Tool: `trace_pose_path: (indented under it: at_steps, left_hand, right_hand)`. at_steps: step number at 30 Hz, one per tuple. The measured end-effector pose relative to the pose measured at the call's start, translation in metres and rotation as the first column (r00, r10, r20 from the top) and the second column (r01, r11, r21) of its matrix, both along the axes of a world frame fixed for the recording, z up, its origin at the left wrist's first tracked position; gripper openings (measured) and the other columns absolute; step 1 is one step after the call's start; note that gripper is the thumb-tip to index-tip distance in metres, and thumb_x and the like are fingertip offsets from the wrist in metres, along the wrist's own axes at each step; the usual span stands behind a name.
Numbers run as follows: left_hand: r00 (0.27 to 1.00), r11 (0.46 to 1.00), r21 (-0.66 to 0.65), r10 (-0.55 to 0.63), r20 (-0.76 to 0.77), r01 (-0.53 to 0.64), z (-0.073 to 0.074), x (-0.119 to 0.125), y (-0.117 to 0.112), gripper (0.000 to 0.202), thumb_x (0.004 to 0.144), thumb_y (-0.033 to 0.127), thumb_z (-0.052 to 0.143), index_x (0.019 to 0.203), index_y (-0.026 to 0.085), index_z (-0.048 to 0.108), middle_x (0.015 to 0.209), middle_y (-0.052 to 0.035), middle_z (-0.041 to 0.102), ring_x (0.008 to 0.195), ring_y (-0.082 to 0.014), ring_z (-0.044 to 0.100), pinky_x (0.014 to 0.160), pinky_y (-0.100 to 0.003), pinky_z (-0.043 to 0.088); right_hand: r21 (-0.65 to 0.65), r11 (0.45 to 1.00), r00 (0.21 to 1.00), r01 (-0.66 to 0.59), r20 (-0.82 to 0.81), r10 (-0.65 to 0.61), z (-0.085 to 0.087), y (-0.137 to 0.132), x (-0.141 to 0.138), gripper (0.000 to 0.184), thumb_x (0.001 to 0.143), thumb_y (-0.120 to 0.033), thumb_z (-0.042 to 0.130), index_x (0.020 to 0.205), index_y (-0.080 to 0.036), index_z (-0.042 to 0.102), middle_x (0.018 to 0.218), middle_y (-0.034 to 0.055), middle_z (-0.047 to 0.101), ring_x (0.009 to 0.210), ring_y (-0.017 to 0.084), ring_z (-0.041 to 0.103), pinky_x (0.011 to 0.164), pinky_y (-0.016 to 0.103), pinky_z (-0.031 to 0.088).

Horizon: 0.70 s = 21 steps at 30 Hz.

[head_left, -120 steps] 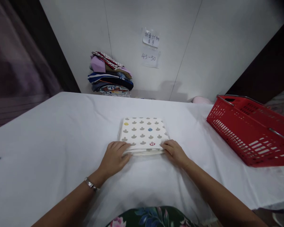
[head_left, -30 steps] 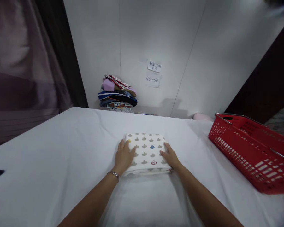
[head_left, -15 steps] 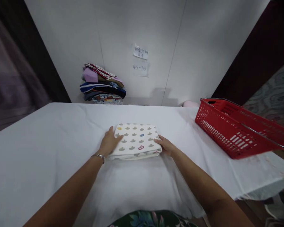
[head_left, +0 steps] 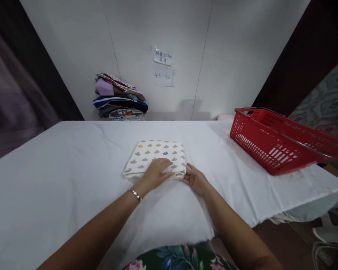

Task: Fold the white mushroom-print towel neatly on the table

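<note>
A folded white cloth (head_left: 150, 153) printed with grey mushroom-like shapes, plus a yellow and a blue one, lies flat on the table. My left hand (head_left: 157, 172) rests over its front edge, right of the middle, fingers stretched flat across the top layer. At the front right corner is my right hand (head_left: 196, 180), its thumb by the side edge and its fingers curled at the lower layers, holding that corner. The fingertips there are partly hidden by the cloth.
A white tablecloth (head_left: 81, 168) covers the table. A red basket (head_left: 270, 144) with metal handles stands at the right edge. Behind the table, at the back left, is a stack of folded fabrics (head_left: 119, 97). Paper notes (head_left: 163, 77) hang on the wall.
My left hand has moved from the cloth's left side to its front edge, right of centre. My right hand has slid down to the front right corner.
</note>
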<state>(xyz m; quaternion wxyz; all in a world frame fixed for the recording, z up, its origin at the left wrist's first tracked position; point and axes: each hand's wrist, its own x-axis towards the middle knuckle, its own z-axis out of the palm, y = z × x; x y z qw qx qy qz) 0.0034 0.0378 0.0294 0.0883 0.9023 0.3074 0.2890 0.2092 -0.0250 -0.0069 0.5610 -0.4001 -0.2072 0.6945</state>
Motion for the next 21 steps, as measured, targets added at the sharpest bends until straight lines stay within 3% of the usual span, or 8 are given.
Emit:
trace_pose_path:
  at_steps: [3,7,14,21]
  left_hand:
    - [0.999,0.999,-0.011,-0.044,0.014,0.044,-0.009,0.024,-0.016,0.028,0.081,0.039,0.056,0.104,0.023,0.06,0.104,-0.0045,0.06,0.098,-0.0185,0.053,0.087,-0.035,0.041]
    - [1.0,0.999,-0.028,-0.015,-0.011,0.015,-0.015,0.036,-0.015,0.021,0.081,0.03,0.055,0.1,0.021,0.06,0.096,-0.0037,0.062,0.092,-0.0178,0.054,0.083,-0.034,0.04]
    - [0.997,0.997,-0.081,-0.02,-0.08,0.014,-0.006,0.037,-0.014,0.021,0.086,0.024,0.044,0.095,0.022,0.063,0.094,-0.0036,0.063,0.09,-0.0177,0.054,0.083,-0.034,0.039]
    - [0.999,0.989,-0.149,-0.021,-0.031,0.016,-0.001,0.036,-0.016,0.024,0.088,0.025,0.04,0.095,0.023,0.062,0.092,-0.002,0.063,0.089,-0.0165,0.054,0.083,-0.032,0.04]
  right_hand:
    - [0.045,0.999,0.999,0.019,0.025,-0.02,0.002,-0.006,-0.007,0.088,0.066,-0.003,0.06,0.138,-0.018,0.014,0.099,0.0059,0.066,0.082,0.016,0.065,0.077,0.032,0.053]
    - [0.091,0.995,0.997,0.037,0.06,-0.043,0.004,-0.006,-0.015,0.093,0.063,-0.005,0.066,0.14,-0.017,0.013,0.096,0.0041,0.066,0.082,0.016,0.064,0.077,0.031,0.053]
    - [0.111,0.991,0.988,0.072,0.129,-0.086,-0.008,-0.001,-0.018,0.094,0.062,-0.009,0.067,0.141,-0.019,0.016,0.087,0.0015,0.065,0.078,0.015,0.062,0.071,0.029,0.054]
    - [0.055,0.998,0.996,0.028,0.084,-0.033,0.003,-0.002,-0.015,0.088,0.065,-0.013,0.065,0.139,-0.023,0.02,0.095,0.0021,0.065,0.085,0.017,0.063,0.076,0.029,0.053]
